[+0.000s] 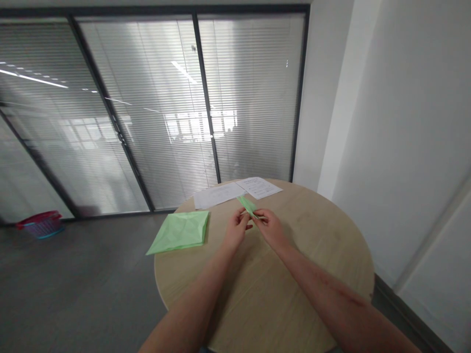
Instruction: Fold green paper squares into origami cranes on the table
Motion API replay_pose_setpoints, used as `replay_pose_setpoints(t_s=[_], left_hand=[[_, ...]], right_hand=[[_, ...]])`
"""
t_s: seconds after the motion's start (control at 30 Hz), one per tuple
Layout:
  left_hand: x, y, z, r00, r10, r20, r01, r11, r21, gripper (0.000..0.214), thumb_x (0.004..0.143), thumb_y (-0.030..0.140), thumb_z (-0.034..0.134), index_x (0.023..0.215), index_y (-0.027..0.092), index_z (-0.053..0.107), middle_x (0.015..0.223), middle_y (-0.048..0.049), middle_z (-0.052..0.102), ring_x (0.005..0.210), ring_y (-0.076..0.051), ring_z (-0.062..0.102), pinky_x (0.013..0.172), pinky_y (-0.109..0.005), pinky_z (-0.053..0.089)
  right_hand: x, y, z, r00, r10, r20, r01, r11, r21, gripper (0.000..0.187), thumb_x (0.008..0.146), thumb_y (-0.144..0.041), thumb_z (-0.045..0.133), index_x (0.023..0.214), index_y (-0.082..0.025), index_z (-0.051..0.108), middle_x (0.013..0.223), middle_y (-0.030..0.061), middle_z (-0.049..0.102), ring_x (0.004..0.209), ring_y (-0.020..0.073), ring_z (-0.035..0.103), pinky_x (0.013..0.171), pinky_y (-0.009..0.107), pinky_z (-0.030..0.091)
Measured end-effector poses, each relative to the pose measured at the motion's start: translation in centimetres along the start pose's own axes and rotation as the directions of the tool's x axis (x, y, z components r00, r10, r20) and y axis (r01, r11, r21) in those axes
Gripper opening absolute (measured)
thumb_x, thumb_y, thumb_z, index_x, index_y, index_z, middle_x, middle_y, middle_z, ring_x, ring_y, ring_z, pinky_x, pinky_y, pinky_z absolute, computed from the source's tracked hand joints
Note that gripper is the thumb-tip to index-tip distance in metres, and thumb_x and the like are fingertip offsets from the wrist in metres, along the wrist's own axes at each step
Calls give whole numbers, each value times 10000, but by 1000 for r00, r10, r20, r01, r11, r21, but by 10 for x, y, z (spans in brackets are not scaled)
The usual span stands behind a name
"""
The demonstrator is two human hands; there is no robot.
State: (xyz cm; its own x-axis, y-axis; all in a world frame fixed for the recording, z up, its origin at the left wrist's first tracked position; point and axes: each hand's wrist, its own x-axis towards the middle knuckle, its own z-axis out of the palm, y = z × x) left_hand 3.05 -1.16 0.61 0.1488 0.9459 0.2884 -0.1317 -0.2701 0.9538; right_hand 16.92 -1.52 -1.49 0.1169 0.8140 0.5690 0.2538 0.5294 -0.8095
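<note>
A small folded piece of green paper (246, 204) is held up over the middle of the round wooden table (312, 240). My left hand (237, 226) pinches its lower left side. On the right side, my right hand (268, 225) grips the same paper, with the thumb and fingers closed on it. The folds nearest my palms are partly hidden by my fingers. To the left of my hands lies a larger stack of creased green paper (181, 230), flat on the table and reaching past its left edge.
Two white sheets, a left one (217, 195) and a printed right one (259, 187), lie at the table's far edge. Behind stands a glass partition (169, 113) with blinds. A red and blue basket (42, 224) is on the floor at far left. A white wall (412, 147) rises on the right.
</note>
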Motion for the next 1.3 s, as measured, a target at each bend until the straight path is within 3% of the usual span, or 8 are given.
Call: replay_pose_setpoints(t_s=[0.13, 0.43, 0.63, 0.8, 0.97, 1.07, 1.2, 1.3], left_hand=[[0, -2, 3, 998, -41, 38, 46, 989, -140, 451, 796, 528, 651, 1045, 152, 652, 1088, -111, 682, 992, -228, 630, 832, -336, 530], [3, -7, 1, 990, -119, 78, 137, 945, -296, 424, 687, 383, 747, 1024, 143, 654, 947, -82, 699, 793, -165, 633, 765, -287, 495], [9, -12, -6, 983, -174, -51, 148, 934, -326, 264, 638, 218, 651, 886, 128, 670, 815, -59, 699, 695, -156, 626, 674, -270, 491], [9, -10, -10, 983, -180, -29, 163, 938, -305, 319, 641, 280, 739, 912, 119, 690, 866, -69, 714, 716, -150, 628, 703, -273, 506], [9, -12, -12, 975, -220, -32, 202, 934, -295, 342, 628, 322, 789, 893, 129, 691, 819, -53, 709, 678, -145, 625, 679, -275, 522], [10, -14, -13, 968, -247, -54, 218, 923, -316, 322, 643, 314, 786, 895, 138, 687, 797, -43, 706, 653, -142, 624, 669, -283, 535], [10, -13, -14, 968, -250, -35, 227, 921, -317, 325, 663, 310, 787, 918, 134, 690, 841, -66, 720, 682, -159, 642, 690, -303, 553], [8, -12, -12, 970, -243, -28, 221, 917, -333, 296, 678, 288, 789, 906, 125, 693, 850, -73, 722, 681, -154, 641, 680, -288, 556]], right_hand=[[-3, -3, -2, 985, -169, -43, 156, 963, -220, 145, 794, -238, 632, 925, -239, 695, 1202, 83, 600, 1181, 222, 527, 1068, 403, 388], [-4, 5, -1, 979, -200, 39, 201, 918, -343, 270, 786, -247, 677, 1053, -277, 701, 1360, 74, 520, 1278, 235, 465, 1117, 433, 350], [-6, 9, 0, 974, -174, 148, 210, 938, -276, 297, 818, -324, 671, 1106, -254, 697, 1384, 85, 507, 1297, 226, 460, 1130, 405, 341], [-5, 7, 0, 979, -148, 142, 175, 963, -204, 227, 898, -333, 554, 1050, -262, 707, 1313, 73, 552, 1238, 201, 509, 1103, 391, 365], [-5, 1, 0, 980, -146, 133, 170, 968, -187, 155, 879, -320, 566, 901, -243, 699, 1253, 72, 583, 1194, 208, 533, 1063, 381, 393], [-6, -1, 2, 995, -68, 68, 75, 990, -116, 162, 870, -346, 564, 965, -242, 644, 1237, 77, 586, 1117, 198, 575, 921, 341, 487], [-3, 4, 4, 992, 125, -30, -125, 992, -16, 408, 815, -374, 610, 1190, -233, 528, 1064, 67, 640, 828, 165, 631, 728, 299, 522], [0, 12, 3, 985, 171, -33, -171, 985, -17, 383, 787, -401, 635, 1117, -222, 562, 917, 34, 658, 751, 165, 623, 706, 300, 509]])
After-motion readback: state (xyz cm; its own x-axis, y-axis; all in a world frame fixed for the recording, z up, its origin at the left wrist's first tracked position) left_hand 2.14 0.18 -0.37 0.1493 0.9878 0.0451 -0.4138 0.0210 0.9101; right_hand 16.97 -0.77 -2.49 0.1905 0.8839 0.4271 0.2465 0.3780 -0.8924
